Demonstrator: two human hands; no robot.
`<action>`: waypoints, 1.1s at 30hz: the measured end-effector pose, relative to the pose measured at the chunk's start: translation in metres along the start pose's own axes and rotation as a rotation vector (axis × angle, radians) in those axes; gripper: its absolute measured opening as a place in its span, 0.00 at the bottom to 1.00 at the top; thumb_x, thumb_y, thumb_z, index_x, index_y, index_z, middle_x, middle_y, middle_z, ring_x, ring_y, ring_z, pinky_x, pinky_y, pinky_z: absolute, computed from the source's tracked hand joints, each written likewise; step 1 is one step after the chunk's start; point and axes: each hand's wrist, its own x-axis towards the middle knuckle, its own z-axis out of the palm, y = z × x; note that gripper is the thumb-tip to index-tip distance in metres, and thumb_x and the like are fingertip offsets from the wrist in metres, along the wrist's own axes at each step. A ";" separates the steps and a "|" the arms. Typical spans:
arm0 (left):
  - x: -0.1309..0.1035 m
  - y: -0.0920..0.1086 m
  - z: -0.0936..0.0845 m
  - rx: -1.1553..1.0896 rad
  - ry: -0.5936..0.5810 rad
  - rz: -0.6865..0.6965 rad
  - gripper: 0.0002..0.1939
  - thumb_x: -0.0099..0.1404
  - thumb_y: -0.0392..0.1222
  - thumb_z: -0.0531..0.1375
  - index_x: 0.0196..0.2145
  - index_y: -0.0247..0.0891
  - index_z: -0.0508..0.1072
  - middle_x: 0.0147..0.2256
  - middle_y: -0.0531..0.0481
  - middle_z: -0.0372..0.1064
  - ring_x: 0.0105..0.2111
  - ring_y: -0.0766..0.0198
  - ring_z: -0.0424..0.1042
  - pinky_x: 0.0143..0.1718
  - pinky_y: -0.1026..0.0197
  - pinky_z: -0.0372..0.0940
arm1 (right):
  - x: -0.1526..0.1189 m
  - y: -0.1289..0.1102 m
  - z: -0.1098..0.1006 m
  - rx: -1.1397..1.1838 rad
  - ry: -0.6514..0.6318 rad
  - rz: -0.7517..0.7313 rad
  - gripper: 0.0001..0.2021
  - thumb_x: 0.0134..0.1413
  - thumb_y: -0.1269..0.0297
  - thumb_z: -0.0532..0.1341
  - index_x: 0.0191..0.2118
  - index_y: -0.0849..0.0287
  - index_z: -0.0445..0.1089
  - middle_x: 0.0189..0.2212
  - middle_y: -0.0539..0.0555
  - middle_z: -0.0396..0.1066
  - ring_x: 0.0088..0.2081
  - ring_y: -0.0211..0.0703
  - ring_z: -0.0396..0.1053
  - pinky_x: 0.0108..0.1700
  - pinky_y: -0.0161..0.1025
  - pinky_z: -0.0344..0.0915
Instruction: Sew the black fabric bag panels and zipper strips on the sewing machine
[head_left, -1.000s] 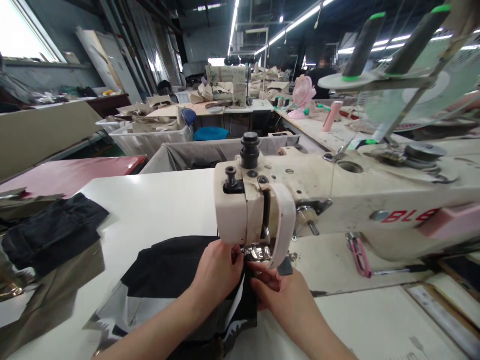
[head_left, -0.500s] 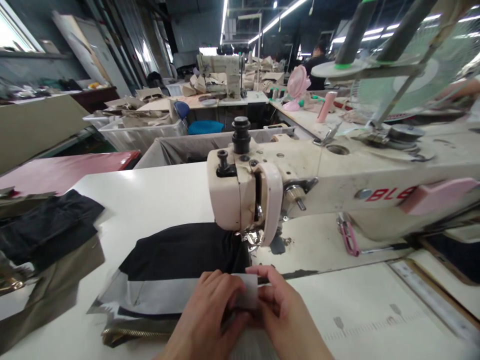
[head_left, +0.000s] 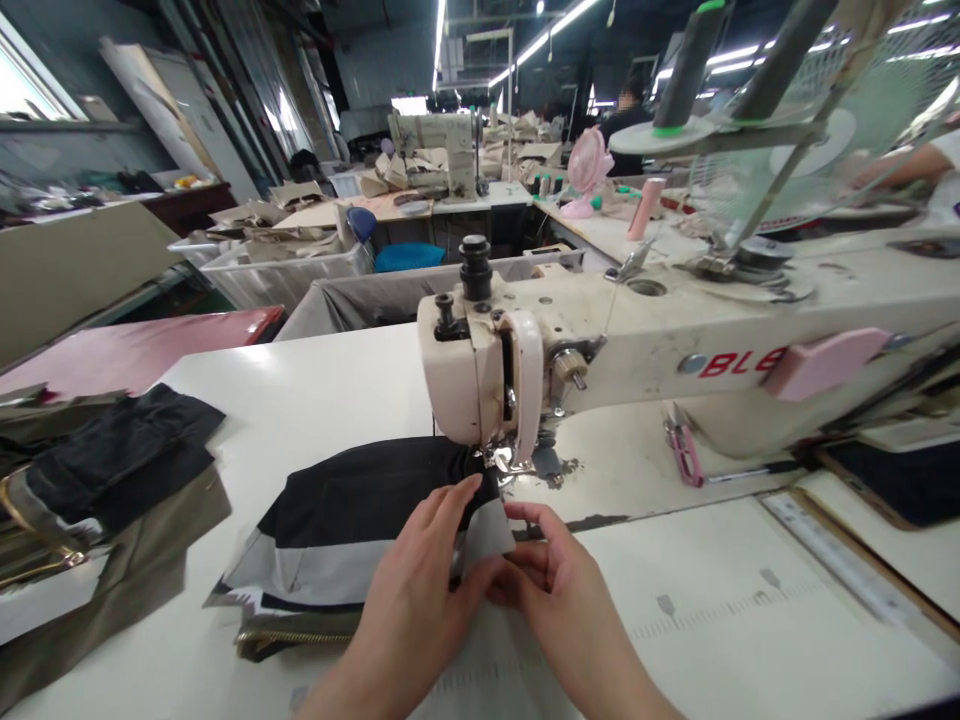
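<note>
Black fabric (head_left: 367,495) with a light grey strip (head_left: 330,572) along its near side lies on the white table, its right end under the needle area of a sewing machine (head_left: 480,380). My left hand (head_left: 427,580) rests on the right part of the strip, thumb and fingers around its edge. My right hand (head_left: 551,575) pinches the near right corner of the same piece, its fingertips close to my left thumb. A brass zipper (head_left: 300,637) on olive cloth shows under the near edge of the fabric.
Pink thread snips (head_left: 684,450) and a pen (head_left: 757,471) lie on the machine bed. A ruler (head_left: 836,560) and a phone (head_left: 881,485) are at the right. Dark and olive garment pieces (head_left: 112,460) lie at the left. Another person's arm (head_left: 892,165) shows at the far right.
My left hand's fingers have stretched forward toward the needle area. The fabric's right end and grey strip have shifted forward, closer to the presser foot. The camera view has shifted slightly.
</note>
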 end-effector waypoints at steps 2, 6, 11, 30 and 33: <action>0.004 0.003 -0.004 0.030 -0.033 0.085 0.24 0.60 0.36 0.59 0.54 0.40 0.62 0.41 0.45 0.67 0.37 0.57 0.67 0.39 0.54 0.66 | -0.001 0.001 0.000 0.053 -0.011 -0.002 0.18 0.50 0.68 0.61 0.47 0.56 0.57 0.26 0.48 0.73 0.30 0.42 0.73 0.36 0.41 0.69; 0.007 0.005 -0.015 0.032 -0.022 0.132 0.03 0.61 0.35 0.58 0.33 0.39 0.72 0.29 0.50 0.67 0.32 0.59 0.66 0.35 0.56 0.62 | -0.002 -0.001 0.001 0.119 0.006 0.043 0.21 0.48 0.62 0.64 0.46 0.57 0.56 0.26 0.49 0.74 0.29 0.41 0.72 0.36 0.41 0.69; 0.000 0.000 -0.012 0.013 0.079 0.255 0.08 0.54 0.36 0.66 0.34 0.41 0.75 0.33 0.49 0.69 0.36 0.57 0.66 0.40 0.53 0.60 | -0.004 -0.008 0.004 0.193 -0.011 0.066 0.23 0.46 0.62 0.64 0.47 0.57 0.55 0.29 0.50 0.75 0.31 0.42 0.74 0.38 0.41 0.69; -0.011 -0.007 0.006 0.212 0.191 0.585 0.08 0.66 0.32 0.51 0.39 0.31 0.70 0.30 0.47 0.71 0.32 0.61 0.67 0.36 0.57 0.62 | -0.005 -0.001 0.005 0.001 0.035 0.035 0.21 0.49 0.65 0.62 0.48 0.57 0.57 0.22 0.47 0.72 0.24 0.39 0.67 0.27 0.34 0.60; -0.013 -0.007 0.008 0.307 0.185 0.603 0.10 0.68 0.32 0.49 0.39 0.33 0.70 0.32 0.49 0.73 0.34 0.62 0.68 0.41 0.55 0.61 | -0.003 -0.003 0.004 0.061 0.001 0.049 0.21 0.49 0.67 0.61 0.48 0.58 0.56 0.22 0.47 0.72 0.24 0.39 0.67 0.29 0.34 0.60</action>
